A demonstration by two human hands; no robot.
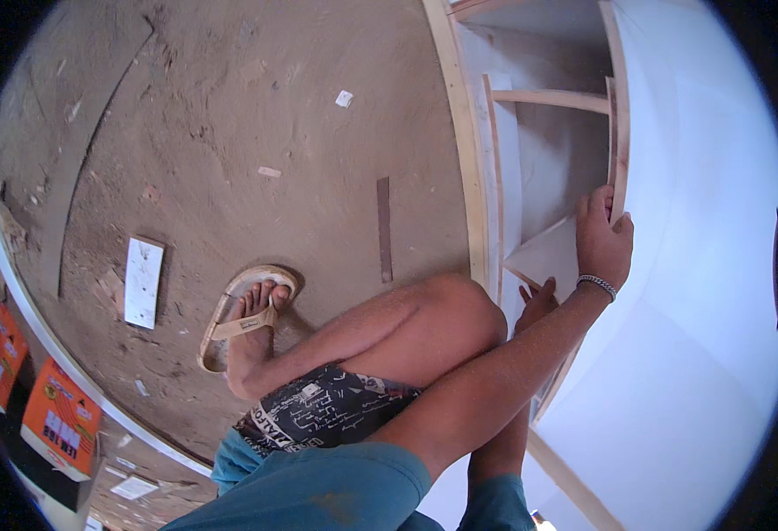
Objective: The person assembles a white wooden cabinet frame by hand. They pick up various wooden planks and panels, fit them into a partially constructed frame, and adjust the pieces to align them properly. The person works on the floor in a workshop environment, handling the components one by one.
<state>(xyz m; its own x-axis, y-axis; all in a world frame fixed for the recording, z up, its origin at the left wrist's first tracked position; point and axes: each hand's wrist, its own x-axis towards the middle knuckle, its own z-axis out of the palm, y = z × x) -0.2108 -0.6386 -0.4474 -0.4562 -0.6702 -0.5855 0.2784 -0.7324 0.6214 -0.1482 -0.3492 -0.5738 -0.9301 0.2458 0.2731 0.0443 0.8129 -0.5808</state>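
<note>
My left hand [605,237], with a chain bracelet at its wrist, has its fingers wrapped round the edge of a long thin wooden strip [619,115]. That strip runs along the front edge of a white shelf unit [559,159]. Lower down, my right hand [537,307] is inside the unit beside the end of a narrow wooden edge [520,276]. Its visible fingers are spread apart, while my left forearm covers part of this hand and its arm. A wooden crosspiece [552,100] spans the compartment above.
My bent knee [459,310] is close to the unit's light wooden edge [461,133]. On the dusty floor [229,106] lie a dark strip [384,228], a white rectangular piece [144,281] and a long curved band [75,177]. Orange boxes [60,416] stand at the lower left.
</note>
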